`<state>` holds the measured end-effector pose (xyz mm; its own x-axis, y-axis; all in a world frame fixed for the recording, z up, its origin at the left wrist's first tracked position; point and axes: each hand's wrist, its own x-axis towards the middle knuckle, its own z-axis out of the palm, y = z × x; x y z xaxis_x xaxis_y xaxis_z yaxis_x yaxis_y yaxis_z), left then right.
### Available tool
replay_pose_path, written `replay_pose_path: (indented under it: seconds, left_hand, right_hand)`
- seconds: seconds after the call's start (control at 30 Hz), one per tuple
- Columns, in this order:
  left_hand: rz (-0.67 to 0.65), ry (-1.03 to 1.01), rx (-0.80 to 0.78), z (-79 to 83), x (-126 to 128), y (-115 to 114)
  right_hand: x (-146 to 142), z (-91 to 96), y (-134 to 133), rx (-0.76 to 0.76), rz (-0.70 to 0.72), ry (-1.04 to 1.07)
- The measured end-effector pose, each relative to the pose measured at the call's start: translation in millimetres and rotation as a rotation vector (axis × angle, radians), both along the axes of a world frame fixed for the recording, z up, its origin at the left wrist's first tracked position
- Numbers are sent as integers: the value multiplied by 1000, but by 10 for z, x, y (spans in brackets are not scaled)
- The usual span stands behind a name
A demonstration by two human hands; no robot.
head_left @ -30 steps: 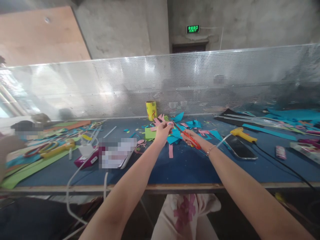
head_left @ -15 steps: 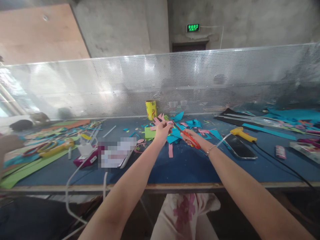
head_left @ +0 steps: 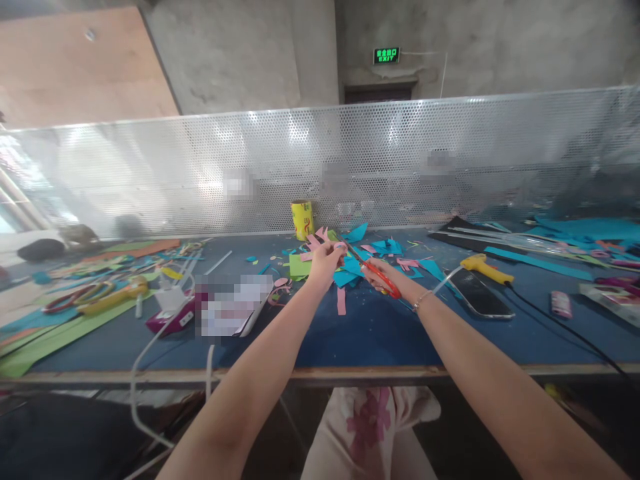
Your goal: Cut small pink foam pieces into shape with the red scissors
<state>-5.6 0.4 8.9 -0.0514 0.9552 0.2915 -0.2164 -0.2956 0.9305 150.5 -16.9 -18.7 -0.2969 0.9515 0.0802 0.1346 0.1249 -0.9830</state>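
My left hand [head_left: 326, 261] is closed on a small pink paper piece [head_left: 341, 247], held up over the blue table [head_left: 380, 333]. My right hand [head_left: 383, 275] grips red-handled scissors [head_left: 375, 270], and the blades point up-left to the pink piece by my left fingers. Under both hands lie teal, green and pink paper scraps [head_left: 350, 270]. A loose pink strip [head_left: 341, 301] lies on the table just in front of my hands.
A yellow roll [head_left: 303, 220] stands at the back against the perforated metal screen [head_left: 320, 167]. A phone [head_left: 479, 300] and a yellow glue gun [head_left: 485, 269] with its cord lie to the right. White cables, a charger [head_left: 173, 300] and green sheets lie to the left.
My hands and the scissors have stayed almost in place. At the far left, another person's hand and a dark object have gone from view.
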Motion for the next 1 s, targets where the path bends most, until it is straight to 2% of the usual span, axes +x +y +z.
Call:
replay_pose_path:
  seconds: [0.17, 0.43, 0.7, 1.0]
  left_hand:
    - [1, -5, -9, 11, 3, -12]
    - [-16, -4, 11, 17, 6, -31]
    - [-11, 4, -2, 8, 5, -9]
    - [35, 10, -34, 1, -22, 32]
  right_hand:
    - [-18, -44, 41, -4, -10, -22]
    - [-56, 46, -33, -46, -42, -44]
    - [5, -20, 10, 72, -7, -147]
    - [28, -111, 112, 26, -79, -36]
